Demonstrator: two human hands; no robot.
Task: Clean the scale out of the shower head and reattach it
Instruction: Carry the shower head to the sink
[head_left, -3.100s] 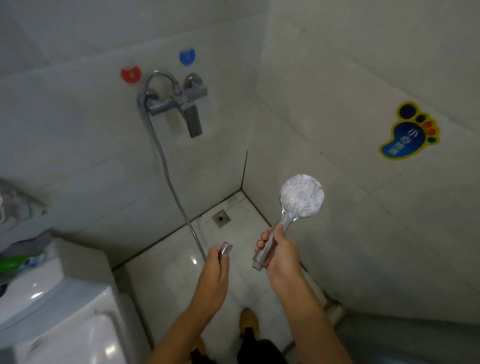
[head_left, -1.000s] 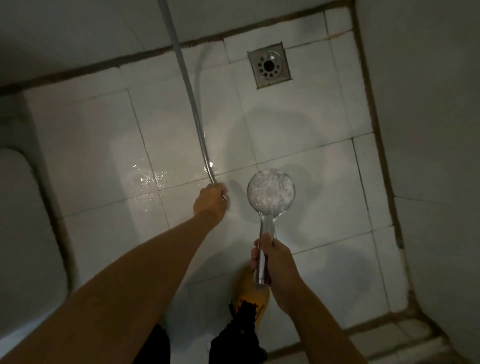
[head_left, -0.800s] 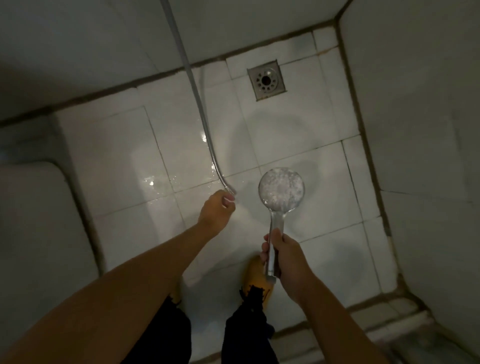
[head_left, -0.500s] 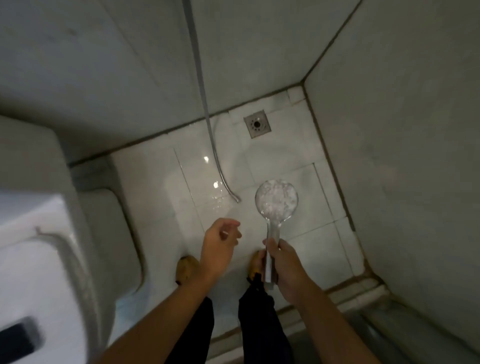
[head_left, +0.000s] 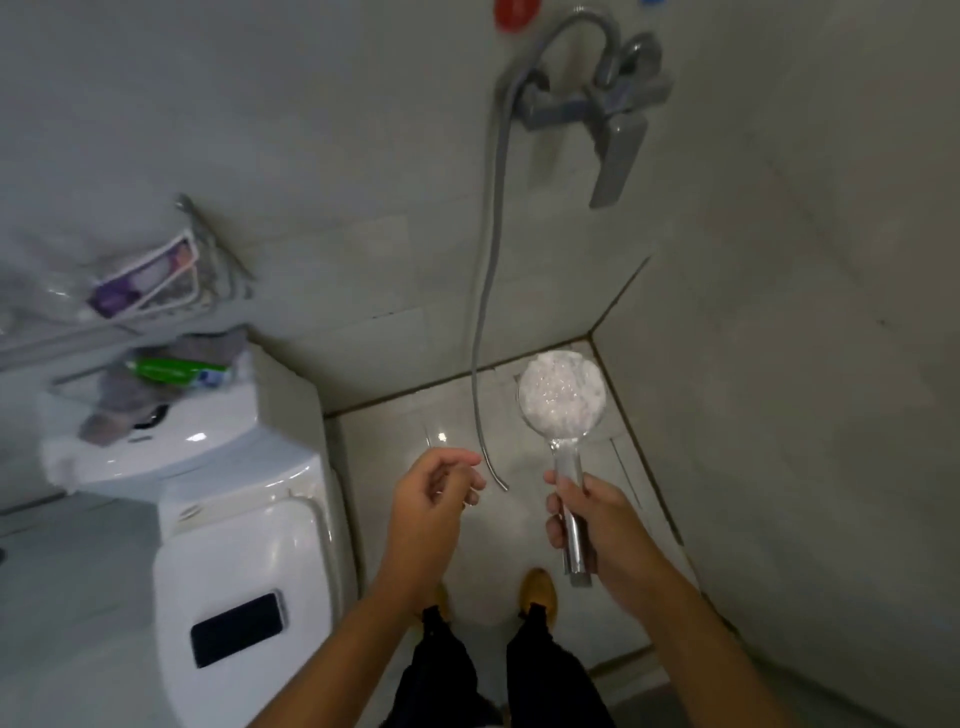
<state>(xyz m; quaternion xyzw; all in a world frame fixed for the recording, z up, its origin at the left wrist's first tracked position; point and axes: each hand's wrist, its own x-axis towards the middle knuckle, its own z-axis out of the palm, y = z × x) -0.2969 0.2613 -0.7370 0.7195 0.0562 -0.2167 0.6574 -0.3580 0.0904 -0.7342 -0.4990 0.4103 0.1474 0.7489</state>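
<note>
above glossy tiles, right hand (head_left: 592, 525) grips chrome, white-crusted shower head (head_left: 563, 397).

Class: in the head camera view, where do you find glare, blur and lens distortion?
Head view: glare spots on the wet floor and toilet tank; shelf clutter at left is blurred; wall lines bend from wide-angle distortion; overall light is dim.

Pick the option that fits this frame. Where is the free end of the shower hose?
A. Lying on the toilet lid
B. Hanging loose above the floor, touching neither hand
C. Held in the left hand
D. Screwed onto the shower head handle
B: the hose end hangs free between the empty left hand and the right hand, whose grip is on the shower head handle.
</note>
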